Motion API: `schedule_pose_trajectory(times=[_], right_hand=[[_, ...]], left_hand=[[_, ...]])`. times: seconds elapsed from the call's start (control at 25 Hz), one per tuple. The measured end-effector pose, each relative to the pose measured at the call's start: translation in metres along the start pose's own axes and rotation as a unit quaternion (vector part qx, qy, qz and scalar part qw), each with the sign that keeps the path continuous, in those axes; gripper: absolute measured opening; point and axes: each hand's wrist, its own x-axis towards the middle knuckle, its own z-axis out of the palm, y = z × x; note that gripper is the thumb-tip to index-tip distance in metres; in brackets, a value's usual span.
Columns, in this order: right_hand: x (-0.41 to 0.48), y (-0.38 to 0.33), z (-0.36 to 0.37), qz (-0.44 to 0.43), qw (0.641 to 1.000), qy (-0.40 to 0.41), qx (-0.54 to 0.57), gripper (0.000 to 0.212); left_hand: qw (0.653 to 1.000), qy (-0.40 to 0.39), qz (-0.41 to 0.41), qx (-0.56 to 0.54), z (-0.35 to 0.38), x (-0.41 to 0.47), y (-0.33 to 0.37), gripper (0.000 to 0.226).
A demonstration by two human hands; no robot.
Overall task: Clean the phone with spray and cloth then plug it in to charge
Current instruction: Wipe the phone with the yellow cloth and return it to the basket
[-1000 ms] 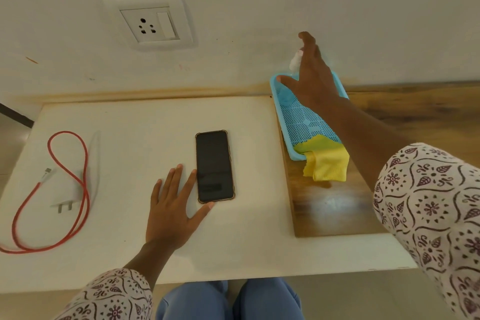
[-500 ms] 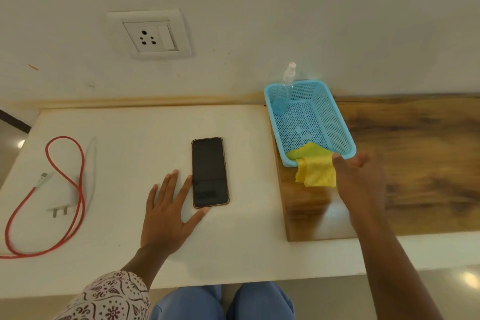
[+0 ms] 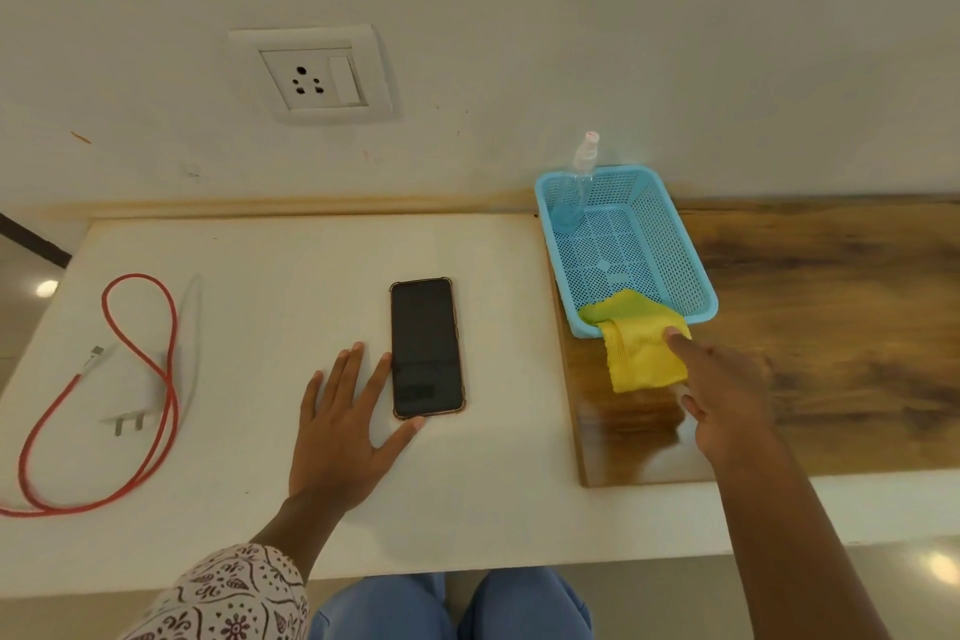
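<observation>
A black phone (image 3: 426,347) in a brown-edged case lies face up on the white table (image 3: 260,250). My left hand (image 3: 345,424) rests flat beside it with fingers spread, the thumb tip at the phone's near corner. A yellow cloth (image 3: 636,343) hangs over the near rim of a blue mesh basket (image 3: 675,244). My right hand (image 3: 724,395) reaches to the cloth, index finger on its right edge and thumb just below it, not closed on it. A clear spray bottle (image 3: 582,172) stands in the basket's far left corner. A red cable (image 3: 156,327) with a white plug (image 3: 132,400) lies at the left.
A white wall socket with a switch (image 3: 311,75) sits on the wall above the table. The basket stands on a wooden board (image 3: 831,317) at the right. My knees in blue trousers (image 3: 447,608) are below the table's near edge.
My right hand left the spray bottle at the basket's far end, drew back toward me and has now come onto the yellow cloth. The left hand and phone stayed put.
</observation>
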Motion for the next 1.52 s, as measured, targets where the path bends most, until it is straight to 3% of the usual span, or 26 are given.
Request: schedule_pose_trajectory(times=[0.16,0.36,0.44,0.52,0.64,0.72,0.8,0.92,1.0,1.08,1.16,1.24,1.32,1.52], right_hand=[[-0.020,-0.024,-0.004,-0.056,0.995,-0.020,0.077,0.015],[-0.056,-0.069,0.002,-0.241,0.962,-0.008,0.127,0.009],[-0.068,-0.086,0.014,-0.273,0.951,-0.036,0.140,0.009],[-0.074,-0.097,0.036,-0.254,0.946,-0.130,0.152,0.007],[-0.075,-0.102,0.077,-0.159,0.924,-0.313,0.150,0.011],[-0.071,-0.097,0.100,-0.134,0.919,-0.358,0.090,0.013],[-0.063,-0.090,0.119,-0.153,0.929,-0.336,0.004,0.019],[-0.048,-0.086,0.141,-0.247,0.943,-0.219,-0.049,0.018],[-0.041,-0.083,0.155,-0.387,0.909,-0.098,-0.121,0.015],[-0.032,-0.073,0.170,-0.499,0.831,-0.024,-0.244,0.020],[-0.024,-0.053,0.184,-0.536,0.759,-0.047,-0.366,0.027],[-0.021,-0.028,0.195,-0.526,0.709,-0.118,-0.455,0.029],[-0.022,-0.008,0.202,-0.519,0.686,-0.150,-0.487,0.029],[-0.023,0.001,0.209,-0.539,0.685,-0.142,-0.469,0.032]], left_hand=[[1.000,0.002,-0.002,-0.002,0.001,-0.001,0.000,0.082],[1.000,0.002,0.006,0.002,0.002,0.000,-0.001,0.080],[1.000,0.003,0.005,0.008,0.002,0.000,-0.001,0.080],[1.000,0.002,0.006,0.007,0.001,0.000,-0.001,0.081],[1.000,0.002,0.005,0.003,0.001,0.000,-0.001,0.081],[1.000,0.003,0.005,0.005,0.000,0.000,-0.001,0.080],[1.000,0.006,0.005,0.004,0.000,-0.001,0.000,0.080],[1.000,0.006,0.003,0.007,0.002,-0.001,-0.001,0.080],[1.000,0.007,-0.001,0.010,0.002,0.000,0.000,0.081],[1.000,0.008,-0.002,0.010,0.002,0.000,0.000,0.081],[1.000,0.010,-0.001,0.010,0.003,0.000,-0.001,0.080],[1.000,0.009,0.001,0.010,0.004,0.000,-0.003,0.079],[1.000,0.010,0.003,0.008,0.006,0.000,-0.004,0.079],[1.000,0.015,0.011,0.009,0.008,0.000,-0.005,0.078]])
